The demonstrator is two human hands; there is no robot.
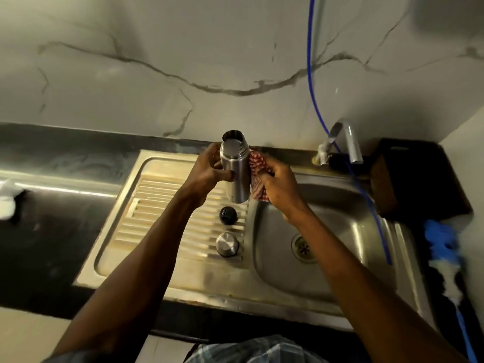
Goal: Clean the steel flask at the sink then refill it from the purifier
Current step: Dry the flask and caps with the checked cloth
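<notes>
The open steel flask [235,166] is held upright above the sink's ribbed drainboard [162,205]. My left hand [207,169] grips its body from the left. My right hand [277,179] clutches a red-and-white checked cloth [258,176] and holds it against the flask's right side. Below the flask, a black inner stopper [227,215] and a steel cap [227,244] lie on the drainboard. The flask's mouth has no lid on it.
The steel sink basin [340,231] with its drain [303,248] lies to the right, under a tap [345,142]. A blue hose [314,100] runs down the wall into the basin. A dark box [419,179] and a blue-white brush [442,258] stand at the right. Something white [7,200] lies on the black counter at left.
</notes>
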